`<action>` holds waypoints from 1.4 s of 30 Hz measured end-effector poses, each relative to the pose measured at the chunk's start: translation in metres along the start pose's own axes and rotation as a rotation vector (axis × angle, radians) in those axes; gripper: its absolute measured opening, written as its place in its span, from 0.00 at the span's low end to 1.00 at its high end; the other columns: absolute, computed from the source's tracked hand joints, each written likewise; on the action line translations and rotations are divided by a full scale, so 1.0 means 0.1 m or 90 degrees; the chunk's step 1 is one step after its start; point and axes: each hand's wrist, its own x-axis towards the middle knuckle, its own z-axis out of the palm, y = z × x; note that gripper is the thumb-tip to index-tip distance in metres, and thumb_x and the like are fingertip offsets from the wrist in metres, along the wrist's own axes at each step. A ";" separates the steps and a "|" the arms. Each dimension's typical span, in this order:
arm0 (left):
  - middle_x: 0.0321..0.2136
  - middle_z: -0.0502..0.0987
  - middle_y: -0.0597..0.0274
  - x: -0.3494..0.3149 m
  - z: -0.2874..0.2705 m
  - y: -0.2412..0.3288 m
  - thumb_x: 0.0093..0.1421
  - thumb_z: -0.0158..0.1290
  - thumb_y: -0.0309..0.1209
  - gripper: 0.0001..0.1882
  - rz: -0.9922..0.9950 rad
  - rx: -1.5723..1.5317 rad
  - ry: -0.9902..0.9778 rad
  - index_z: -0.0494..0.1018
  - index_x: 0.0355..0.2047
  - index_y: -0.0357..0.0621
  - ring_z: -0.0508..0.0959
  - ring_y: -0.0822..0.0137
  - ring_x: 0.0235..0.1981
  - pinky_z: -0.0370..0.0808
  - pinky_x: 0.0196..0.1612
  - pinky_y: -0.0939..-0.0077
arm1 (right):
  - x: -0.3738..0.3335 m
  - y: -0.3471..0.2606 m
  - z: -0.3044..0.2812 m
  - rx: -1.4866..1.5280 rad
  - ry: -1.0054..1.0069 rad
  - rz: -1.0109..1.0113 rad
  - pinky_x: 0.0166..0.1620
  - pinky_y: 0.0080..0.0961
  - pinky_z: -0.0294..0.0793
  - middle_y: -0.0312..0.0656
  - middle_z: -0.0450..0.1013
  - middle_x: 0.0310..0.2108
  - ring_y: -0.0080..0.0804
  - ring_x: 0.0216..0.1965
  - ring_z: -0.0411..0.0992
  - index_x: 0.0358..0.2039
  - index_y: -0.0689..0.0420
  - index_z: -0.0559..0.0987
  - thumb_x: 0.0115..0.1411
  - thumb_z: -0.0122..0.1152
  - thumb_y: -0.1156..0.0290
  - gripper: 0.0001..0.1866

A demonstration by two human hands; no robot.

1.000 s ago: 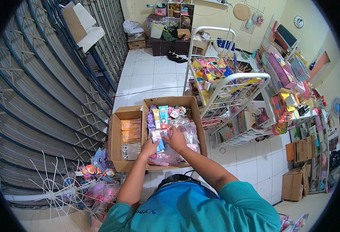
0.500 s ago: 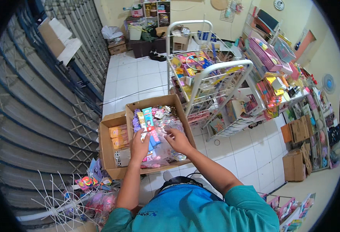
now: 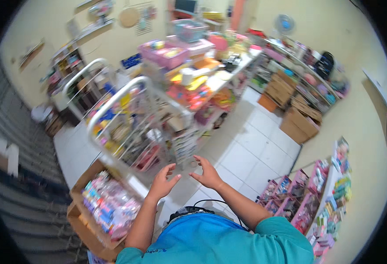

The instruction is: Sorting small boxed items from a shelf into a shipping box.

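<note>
Both of my hands are raised in front of my body over the tiled floor, with nothing in them. My left hand (image 3: 163,181) has its fingers apart and slightly curled, the palm turned inward. Facing it across a small gap, my right hand (image 3: 205,173) also holds its fingers and thumb apart. To the left of my left forearm is a cardboard box (image 3: 97,169) full of small colourful packets (image 3: 109,207), many wrapped in clear plastic. Motion blur hides what the single packets are.
A white wire rack on a tubular frame (image 3: 142,81) stands ahead, loaded with goods. Beyond it runs a cluttered table (image 3: 217,79). Brown cartons (image 3: 299,125) sit on the floor at right. Pink compartment trays (image 3: 305,207) are at lower right. A metal shutter (image 3: 21,119) lines the left.
My view has swung right, so the box now lies farther left. Both hands have left the packets in it and are held apart above the floor.
</note>
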 end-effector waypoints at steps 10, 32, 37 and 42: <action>0.55 0.78 0.48 1.94 2.20 0.67 0.63 0.64 0.39 0.32 0.098 0.080 -0.230 0.70 0.63 0.39 0.80 0.56 0.54 0.78 0.54 0.62 | -0.77 1.34 -2.02 -0.080 0.267 0.235 0.65 0.43 0.69 0.60 0.64 0.64 0.54 0.64 0.67 0.71 0.56 0.61 0.59 0.72 0.56 0.44; 0.55 0.78 0.49 4.68 6.49 2.39 0.61 0.65 0.41 0.31 0.336 0.080 -0.809 0.72 0.61 0.43 0.80 0.55 0.53 0.78 0.52 0.58 | -1.41 2.85 -4.57 -0.142 0.964 0.618 0.56 0.40 0.76 0.55 0.72 0.55 0.48 0.55 0.75 0.63 0.58 0.70 0.59 0.72 0.64 0.33; 0.55 0.78 0.48 4.75 7.34 2.71 0.61 0.65 0.41 0.29 0.411 0.081 -0.897 0.73 0.60 0.41 0.81 0.55 0.52 0.79 0.50 0.59 | -1.52 2.78 -4.98 -0.203 1.034 0.649 0.57 0.40 0.75 0.52 0.73 0.54 0.50 0.54 0.75 0.59 0.58 0.73 0.58 0.70 0.66 0.29; 0.54 0.79 0.48 4.54 8.14 3.03 0.61 0.64 0.40 0.28 0.478 0.062 -0.971 0.74 0.59 0.41 0.81 0.54 0.50 0.79 0.48 0.62 | -2.09 2.96 -5.37 -0.500 1.018 0.686 0.60 0.44 0.71 0.51 0.73 0.53 0.52 0.56 0.71 0.53 0.58 0.78 0.53 0.69 0.72 0.25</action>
